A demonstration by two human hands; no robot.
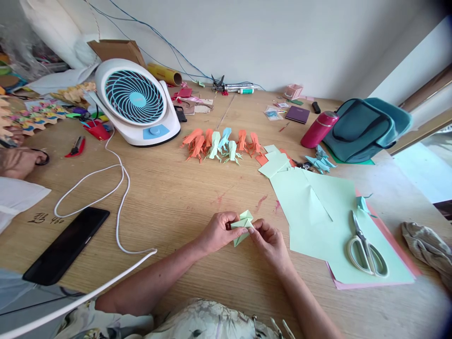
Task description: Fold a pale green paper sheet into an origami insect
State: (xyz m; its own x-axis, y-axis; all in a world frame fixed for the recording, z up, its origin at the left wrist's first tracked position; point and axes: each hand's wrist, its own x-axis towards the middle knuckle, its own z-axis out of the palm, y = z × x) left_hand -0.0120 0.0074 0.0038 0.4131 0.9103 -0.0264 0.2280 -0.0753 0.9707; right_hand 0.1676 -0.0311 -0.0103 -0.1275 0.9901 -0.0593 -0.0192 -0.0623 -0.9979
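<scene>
A small piece of folded pale green paper [246,216] is pinched between both hands, just above the wooden table [169,197]. My left hand [221,230] grips its left side with thumb and fingers. On the right side, my right hand [269,241] closes thumb and forefinger on its edge. Creased flaps stick out above and below the fingers; part of the paper is hidden by them. Beyond the hands stand several folded paper figures, among them an orange one [196,147], a pale green one [213,145] and a blue one [225,137].
Pale green sheets [307,230] lie to the right with scissors [365,252] on top. A red bottle [319,129] and teal bag [363,129] stand behind. To the left are a fan [136,101], a white cable [122,212], a phone [67,245] and another person's hand [24,162].
</scene>
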